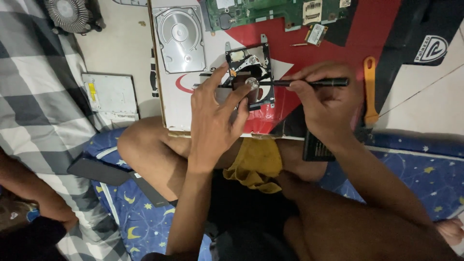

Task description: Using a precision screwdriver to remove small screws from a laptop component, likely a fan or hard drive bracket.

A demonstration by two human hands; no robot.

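Black screwdriver [309, 83] lies crosswise, tip seemingly leftward.

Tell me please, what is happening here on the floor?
A person sits cross-legged and works on an opened small hard drive that lies on a red and white board. The left hand steadies the drive, fingers by its central hub. The right hand holds a black screwdriver, tip at that hub. A larger hard drive, a green circuit board and an orange pry tool lie nearby.
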